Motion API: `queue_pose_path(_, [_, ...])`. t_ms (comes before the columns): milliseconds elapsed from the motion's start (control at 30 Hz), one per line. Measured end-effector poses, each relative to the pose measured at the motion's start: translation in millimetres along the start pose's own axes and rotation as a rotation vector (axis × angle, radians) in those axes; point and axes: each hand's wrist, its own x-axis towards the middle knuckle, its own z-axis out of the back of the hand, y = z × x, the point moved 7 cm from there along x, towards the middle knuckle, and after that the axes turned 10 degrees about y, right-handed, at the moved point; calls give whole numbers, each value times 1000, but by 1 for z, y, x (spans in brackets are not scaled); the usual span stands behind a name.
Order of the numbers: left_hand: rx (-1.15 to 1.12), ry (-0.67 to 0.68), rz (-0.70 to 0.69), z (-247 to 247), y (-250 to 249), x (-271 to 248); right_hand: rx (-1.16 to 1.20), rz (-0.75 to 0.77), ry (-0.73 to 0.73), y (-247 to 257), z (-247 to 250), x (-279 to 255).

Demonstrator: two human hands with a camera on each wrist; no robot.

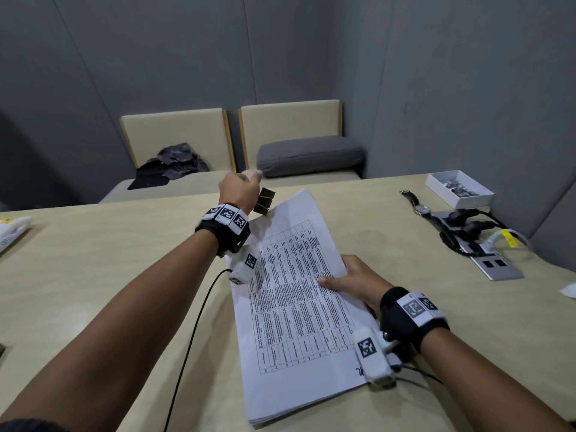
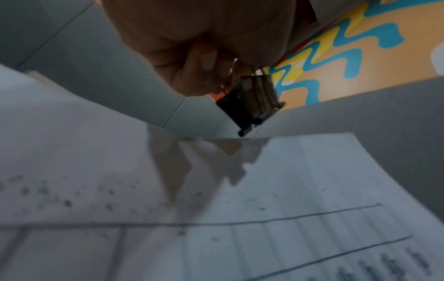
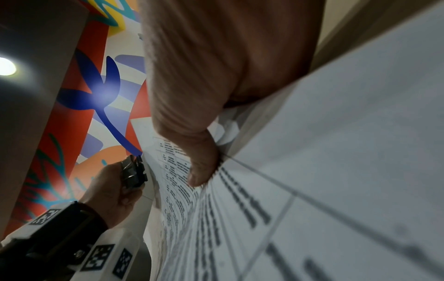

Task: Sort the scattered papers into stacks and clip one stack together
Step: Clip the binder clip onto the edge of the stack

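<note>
A stack of printed papers (image 1: pixel 299 294) with a table on the top sheet lies tilted on the beige table (image 1: pixel 93 263). My right hand (image 1: pixel 349 280) grips its right edge, thumb (image 3: pixel 199 163) on top and the other fingers hidden underneath. My left hand (image 1: pixel 240 188) is raised by the stack's far left corner and pinches the wire handles of several black binder clips (image 1: pixel 264 200) that hang together. In the left wrist view the binder clips (image 2: pixel 250 102) hover just above the papers' far edge (image 2: pixel 288 171). The right wrist view shows the clips (image 3: pixel 133 174) beside the paper edge.
At the back right of the table are a white box (image 1: pixel 459 188) holding small dark items, a wristwatch (image 1: pixel 416 204) and a power panel with cables (image 1: pixel 480 241). More papers (image 1: pixel 11 229) lie at the left edge. Beyond the table stands a bench with a grey cushion (image 1: pixel 310 155).
</note>
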Motion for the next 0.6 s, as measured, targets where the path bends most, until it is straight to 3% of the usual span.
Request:
queue_pose_path(133, [161,78,-203,-2,-22,1,38,24,-26,-4,3,2])
queue_pose_path(200, [202,54,-265,5,-28,2,48,32,-46,-5,6,2])
queue_pose_path(367, [296,2,-386,26,-42,2,28,46,-24,-10,6,7])
queue_pose_path(600, [427,97,-476,14,-42,-3,48,74,9,-9,4,7])
